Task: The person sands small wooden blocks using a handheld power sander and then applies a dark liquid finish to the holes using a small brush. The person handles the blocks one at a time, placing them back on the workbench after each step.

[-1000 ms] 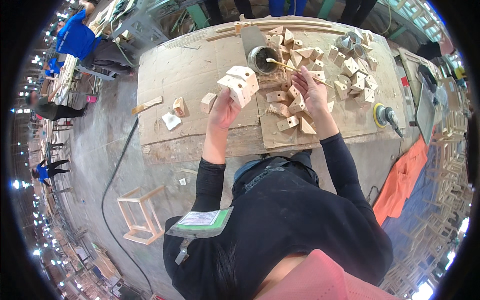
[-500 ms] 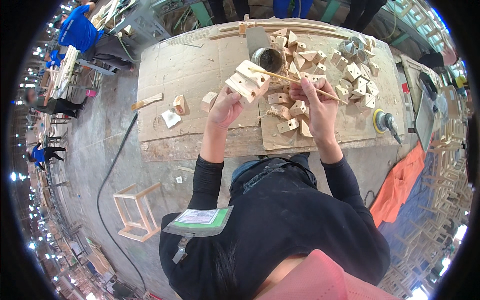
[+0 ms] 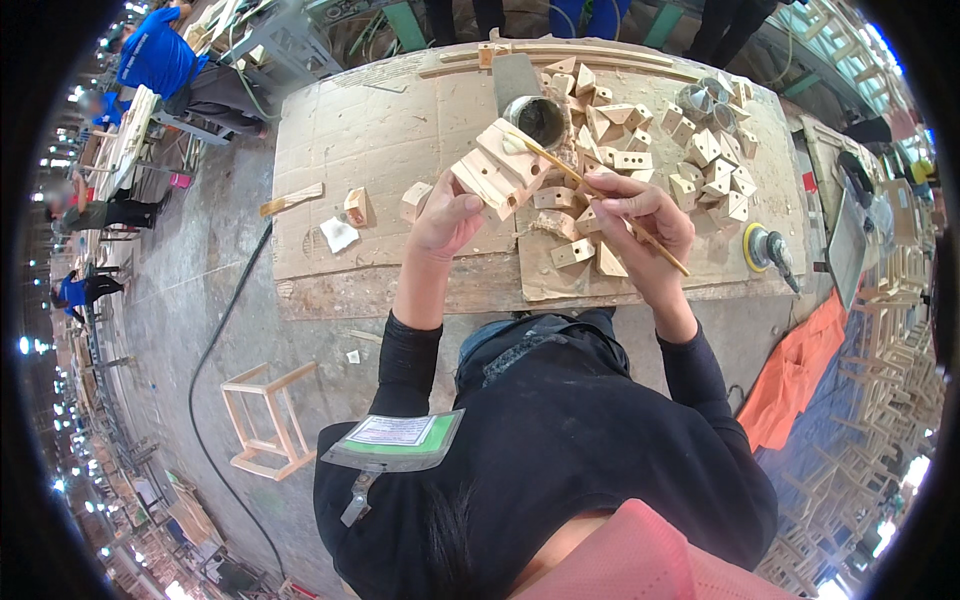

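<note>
My left hand [image 3: 446, 217] grips a pair or small stack of pale wooden blocks [image 3: 497, 172] with drilled holes, tilted above the table. In my right hand [image 3: 645, 222] a thin wooden stick [image 3: 652, 243] is pinched between thumb and fingers. Its far tip touches the upper face of the held blocks, where a small pale smear shows. Just beyond the blocks stands an open tin [image 3: 536, 120] with a dark inside. Drilled wooden blocks [image 3: 632, 160] lie loose to the right of the tin, several of them close to my right hand.
The worktable [image 3: 350, 120] is covered with cardboard. An orbital sander [image 3: 768, 247] sits at its right edge. Clear cups [image 3: 700, 100] stand at the back right. A small wooden frame [image 3: 268, 420] and a black hose [image 3: 205, 370] are on the floor at left. Other people work far left.
The held blocks have turned slightly and moved a little right. My right hand has shifted right and down, and the stick is now steeper, its tip still on the blocks.
</note>
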